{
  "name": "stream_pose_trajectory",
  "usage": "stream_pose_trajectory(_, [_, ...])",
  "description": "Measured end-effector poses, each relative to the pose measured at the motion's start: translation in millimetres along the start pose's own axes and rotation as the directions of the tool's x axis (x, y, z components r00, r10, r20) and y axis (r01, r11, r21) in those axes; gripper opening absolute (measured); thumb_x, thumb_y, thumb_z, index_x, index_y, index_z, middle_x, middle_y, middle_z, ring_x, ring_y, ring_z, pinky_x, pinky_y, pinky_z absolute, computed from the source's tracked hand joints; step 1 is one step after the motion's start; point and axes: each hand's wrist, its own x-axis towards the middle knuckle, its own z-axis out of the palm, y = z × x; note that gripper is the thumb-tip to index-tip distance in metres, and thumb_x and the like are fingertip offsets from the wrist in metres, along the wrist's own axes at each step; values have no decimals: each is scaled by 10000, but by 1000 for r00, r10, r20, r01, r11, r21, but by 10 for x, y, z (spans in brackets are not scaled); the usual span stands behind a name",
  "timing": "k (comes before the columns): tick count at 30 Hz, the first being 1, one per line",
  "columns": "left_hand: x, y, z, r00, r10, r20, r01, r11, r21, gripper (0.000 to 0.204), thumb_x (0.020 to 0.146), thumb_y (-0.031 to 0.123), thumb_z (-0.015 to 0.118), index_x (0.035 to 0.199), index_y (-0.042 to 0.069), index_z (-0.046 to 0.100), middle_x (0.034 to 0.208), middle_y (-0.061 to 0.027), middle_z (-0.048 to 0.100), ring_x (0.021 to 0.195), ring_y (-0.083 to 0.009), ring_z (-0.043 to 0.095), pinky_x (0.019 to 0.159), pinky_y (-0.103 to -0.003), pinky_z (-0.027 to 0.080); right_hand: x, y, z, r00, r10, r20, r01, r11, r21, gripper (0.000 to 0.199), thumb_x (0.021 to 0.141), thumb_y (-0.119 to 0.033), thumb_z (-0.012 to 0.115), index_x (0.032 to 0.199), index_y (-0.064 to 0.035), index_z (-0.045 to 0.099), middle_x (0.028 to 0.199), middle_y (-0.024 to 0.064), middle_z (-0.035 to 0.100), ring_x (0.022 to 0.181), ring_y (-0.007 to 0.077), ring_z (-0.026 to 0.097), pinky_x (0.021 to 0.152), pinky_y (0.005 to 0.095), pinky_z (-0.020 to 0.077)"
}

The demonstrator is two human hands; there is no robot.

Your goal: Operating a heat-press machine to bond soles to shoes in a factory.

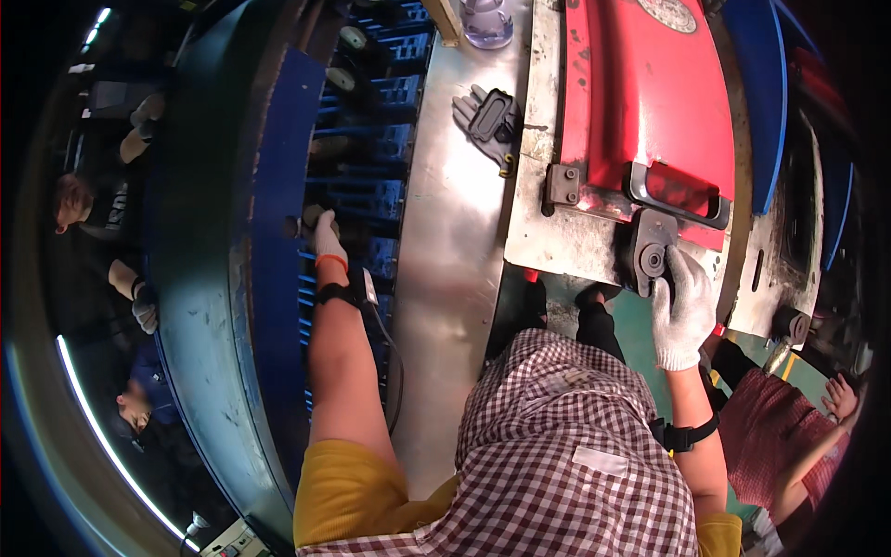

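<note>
My left hand (328, 239), in a white knit glove with an orange cuff, reaches over a rack of blue slats (357, 200). Its fingers are curled at a dark rounded piece (310, 219), whose kind I cannot make out. On the right, my right hand (684, 311), gloved in white too, has thumb and fingers closed on the lower end of a dark grey metal latch (652, 252) with a round pivot. This latch sits at the near edge of a red machine cover (664, 102), just below a black handle (677, 200).
A grey glove (473, 110) with a black oblong part (494, 115) lies on the metal bench (455, 223). Beyond stands a clear jug (487, 23). A blue panel (278, 213) borders the rack. People work at far left and lower right; a cable (394, 362) hangs by my left arm.
</note>
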Motion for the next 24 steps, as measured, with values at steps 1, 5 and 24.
stream_pose_trajectory(1, [17,-37,-19,1000,4,17,-7,987,158,432,883,244,825,1258,121,650,1116,-57,664,1004,-179,631,887,-346,504,0,3,7,1000,-1,-2,1,1000,-3,513,902,-125,734,1412,-101,676,1302,145,700,1206,349,662,1068,454,515])
stream_pose_trajectory(5, [-169,10,-128,992,-46,114,-18,865,501,942,988,375,749,1684,52,203,1564,-146,530,1412,-288,528,1180,-392,391,-20,29,21,1000,-15,3,15,1000,-6,497,913,-113,712,1408,-86,677,1276,156,709,1187,356,673,1052,454,525])
stream_pose_trajectory(24, [-1273,-947,-3106,784,-575,-234,365,732,-576,617,930,488,789,1313,24,653,1321,-99,702,1193,-288,671,992,-499,571,-96,193,185,1000,9,14,-10,993,119,390,1057,-75,605,1415,77,628,1352,215,697,1244,332,670,1124,413,483])
